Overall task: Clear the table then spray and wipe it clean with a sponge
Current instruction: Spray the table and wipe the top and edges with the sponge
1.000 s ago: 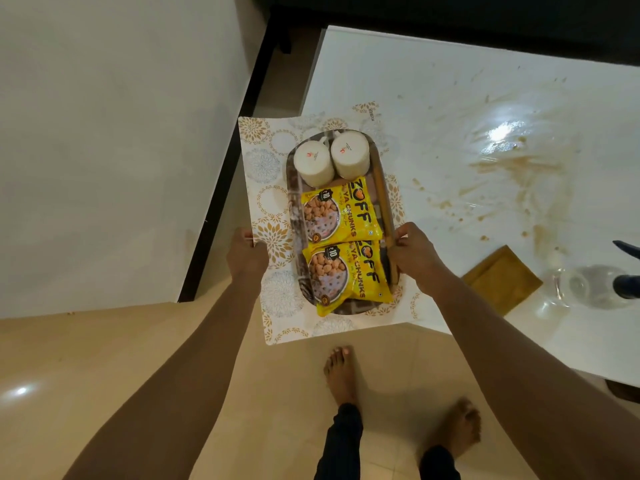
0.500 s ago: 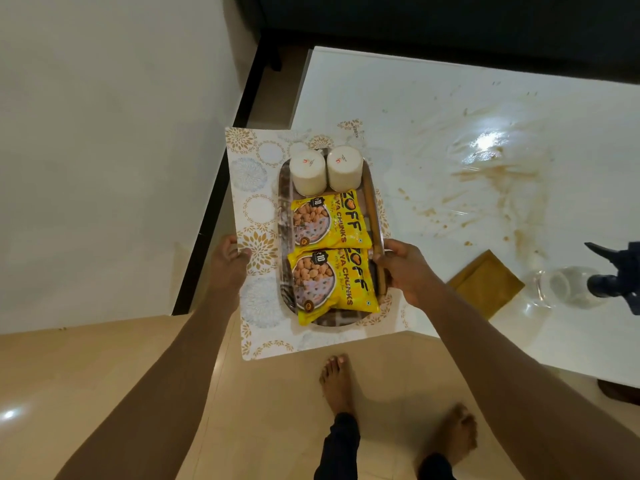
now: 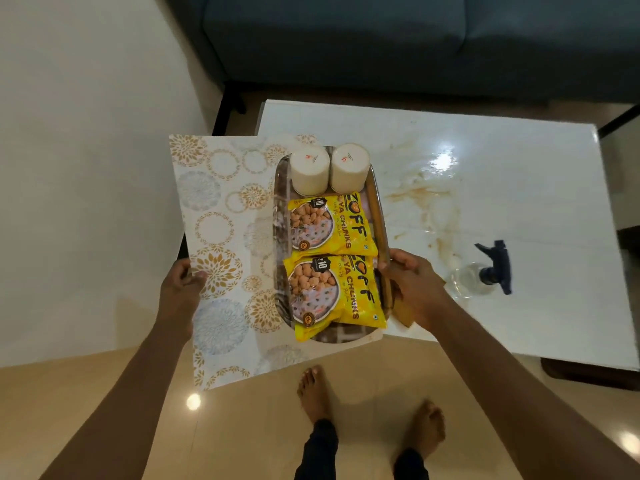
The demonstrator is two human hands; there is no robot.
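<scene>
Hands: left hand point(image 3: 180, 289) grips the left edge of a patterned mat point(image 3: 221, 237); right hand point(image 3: 412, 289) grips the right rim of a tray point(image 3: 375, 216).
Tray: rests on the mat, carrying two white cups point(image 3: 310, 169) and two yellow snack packets point(image 3: 332, 261).
Table point(image 3: 536, 209): white, smeared with brown stains point(image 3: 426, 199).
Spray bottle point(image 3: 485, 275): on the table, right of the tray.
Sponge point(image 3: 405, 315): brown, mostly hidden under the right hand.

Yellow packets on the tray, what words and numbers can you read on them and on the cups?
"ZOFF", "YA CHUNKS", "10": upper yellow packet.
"OFF", "CHUNKS", "10": lower yellow packet.
Small red marks on the two white cups: too small to read.
Packets' fine print: blurred.
</scene>
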